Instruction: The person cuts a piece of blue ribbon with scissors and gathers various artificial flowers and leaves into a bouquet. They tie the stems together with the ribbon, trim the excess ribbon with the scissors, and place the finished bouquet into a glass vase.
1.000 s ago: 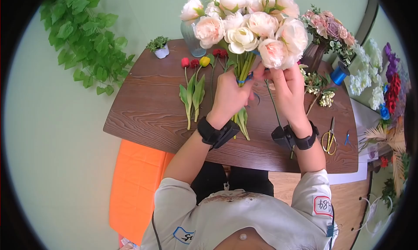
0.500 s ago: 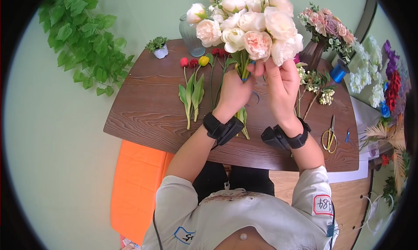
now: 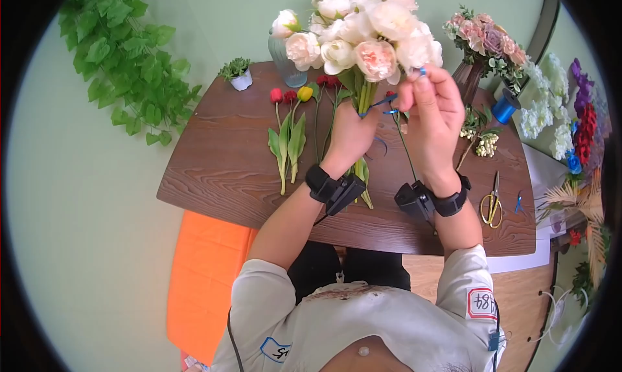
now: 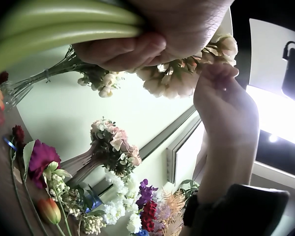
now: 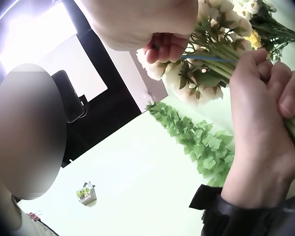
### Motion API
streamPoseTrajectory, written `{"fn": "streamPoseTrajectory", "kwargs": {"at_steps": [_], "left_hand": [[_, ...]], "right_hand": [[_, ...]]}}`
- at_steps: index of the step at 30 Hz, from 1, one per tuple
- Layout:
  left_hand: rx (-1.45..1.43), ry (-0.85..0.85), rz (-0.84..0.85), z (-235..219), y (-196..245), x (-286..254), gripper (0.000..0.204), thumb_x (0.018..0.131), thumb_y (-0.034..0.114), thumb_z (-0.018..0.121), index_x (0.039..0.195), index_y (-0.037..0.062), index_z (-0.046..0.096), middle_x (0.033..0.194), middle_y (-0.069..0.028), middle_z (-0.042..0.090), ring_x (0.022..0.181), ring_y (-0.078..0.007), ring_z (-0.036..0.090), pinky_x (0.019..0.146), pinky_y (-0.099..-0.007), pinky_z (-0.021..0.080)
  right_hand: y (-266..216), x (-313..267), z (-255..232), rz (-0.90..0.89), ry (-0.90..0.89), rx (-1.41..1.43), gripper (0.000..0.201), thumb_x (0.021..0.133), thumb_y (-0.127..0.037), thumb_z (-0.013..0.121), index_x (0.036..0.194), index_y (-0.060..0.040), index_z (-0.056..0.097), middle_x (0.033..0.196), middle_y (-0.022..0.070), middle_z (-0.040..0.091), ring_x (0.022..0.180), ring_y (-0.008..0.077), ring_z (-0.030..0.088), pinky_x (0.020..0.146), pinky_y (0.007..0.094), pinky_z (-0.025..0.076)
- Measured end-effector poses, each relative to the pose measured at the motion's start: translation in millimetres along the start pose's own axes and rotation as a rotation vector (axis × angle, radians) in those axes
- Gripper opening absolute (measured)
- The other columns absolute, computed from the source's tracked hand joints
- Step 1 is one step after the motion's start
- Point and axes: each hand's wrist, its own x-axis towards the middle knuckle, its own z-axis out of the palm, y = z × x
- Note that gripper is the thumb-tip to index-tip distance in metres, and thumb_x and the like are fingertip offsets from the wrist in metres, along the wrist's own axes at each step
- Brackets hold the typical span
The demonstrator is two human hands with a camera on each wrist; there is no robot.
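Note:
A bouquet of pale pink and cream peonies point(image 3: 376, 60) is held up over the table's far side. My left hand point(image 3: 350, 139) grips its green stems point(image 4: 69, 23) just below the blooms. From the stems a blue ribbon point(image 5: 202, 58) runs taut to my right hand point(image 3: 435, 123), which pinches it between thumb and fingers beside the flowers. Close by the left wrist, a red tulip point(image 3: 276, 95) and a yellow tulip point(image 3: 304, 93) lie on the dark wooden table point(image 3: 220, 158). Part of the ribbon is hidden behind the fingers.
Gold-handled scissors point(image 3: 491, 210) lie at the right, with a blue ribbon spool point(image 3: 505, 106) farther back. A glass vase point(image 3: 295, 71) and a small potted plant point(image 3: 237, 74) stand at the back left. Pink flowers fill a dark vase point(image 3: 461, 84) behind the right hand.
My right hand has drawn back from the stems to the right and rotated, pulling the blue ribbon out with it. The left hand keeps its grip; the blooms have shifted slightly left.

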Motion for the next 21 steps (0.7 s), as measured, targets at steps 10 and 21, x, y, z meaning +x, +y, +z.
{"fn": "streamPoseTrajectory", "kwargs": {"at_steps": [10,21], "left_hand": [[-0.018,-0.024,-0.199,-18.8,12.3,-1.2,0.015,0.07,0.009,0.048,0.074,-0.003,0.056,0.055,-0.0112,0.056,0.049,-0.0162,0.055,0.045,-0.0286,0.04],[0.301,-0.035,0.042,-12.7,14.6,-5.8,0.013,0.067,0.004,0.051,0.077,-0.0021,0.055,0.064,-0.0161,0.056,0.06,-0.0265,0.056,0.052,-0.0324,0.042]], "right_hand": [[-11.9,11.4,-33.1,0.151,-0.036,-0.433,0.015,0.084,-0.014,0.047,0.085,-0.0006,0.053,0.059,0.0005,0.048,0.051,0.0052,0.041,0.044,0.0187,0.032],[-5.8,-7.6,-18.4,0.059,-0.483,-1.068,0.016,0.072,-0.018,0.058,0.08,-0.0044,0.058,0.056,0.0138,0.055,0.05,0.0284,0.054,0.048,0.0346,0.044]]}}
